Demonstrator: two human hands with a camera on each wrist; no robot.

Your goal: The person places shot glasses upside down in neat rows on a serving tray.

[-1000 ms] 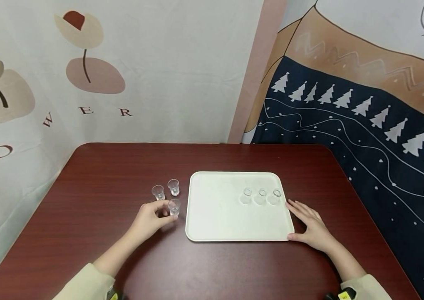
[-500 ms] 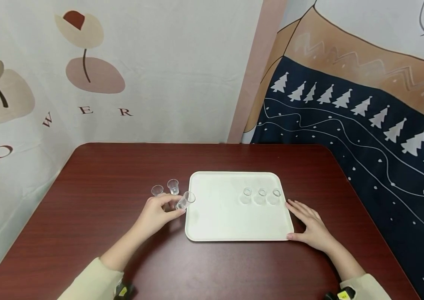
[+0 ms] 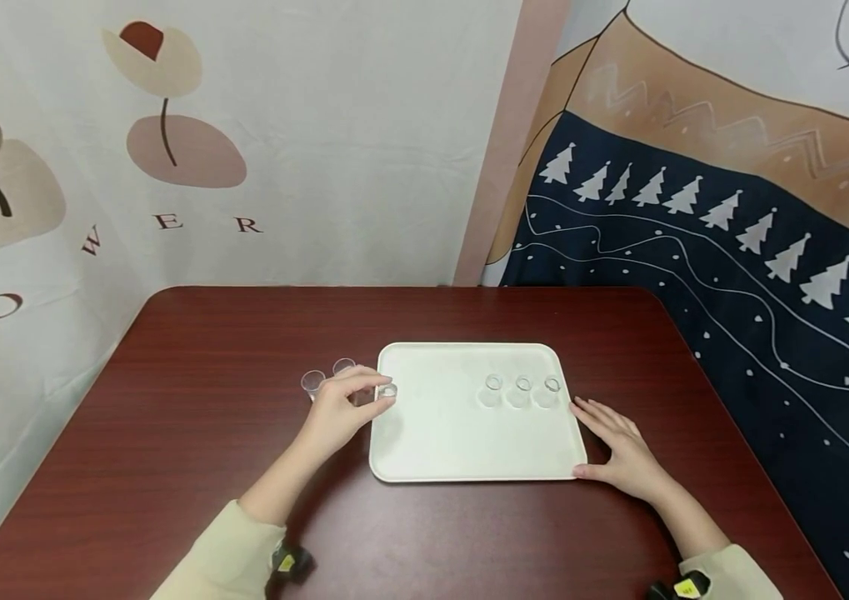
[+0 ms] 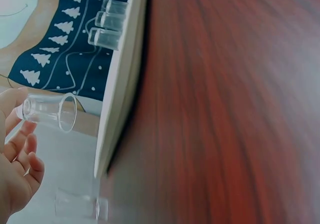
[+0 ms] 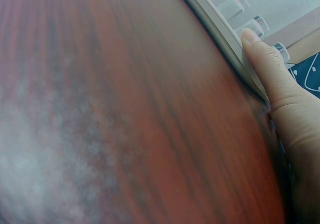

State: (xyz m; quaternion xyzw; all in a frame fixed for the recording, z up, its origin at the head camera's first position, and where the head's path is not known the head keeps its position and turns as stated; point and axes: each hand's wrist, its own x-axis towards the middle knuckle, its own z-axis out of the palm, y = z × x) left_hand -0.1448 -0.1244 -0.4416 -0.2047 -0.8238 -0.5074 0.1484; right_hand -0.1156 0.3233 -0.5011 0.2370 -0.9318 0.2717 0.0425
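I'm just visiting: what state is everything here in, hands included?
Tray: flat on the table
Three glasses on the tray: upside down, in a row
Left hand: pinching one glass near its base
Pinched glass: upside down, above the tray's left edge
Two other glasses: upright, partly hidden
Right hand: touching the tray's right edge

I see open lane across tray [image 3: 454, 446] between cup [image 3: 388, 390] in left hand [image 3: 343, 410] and row of three cups [image 3: 520, 399] near right rim. Row blocks straight run rightward; I could pass in front or behind. Right hand [image 3: 622, 454] bars tray's right edge. Two cups [image 3: 312, 382] crowd space beyond left hand. Table [image 3: 469, 537] before tray: wide passage.
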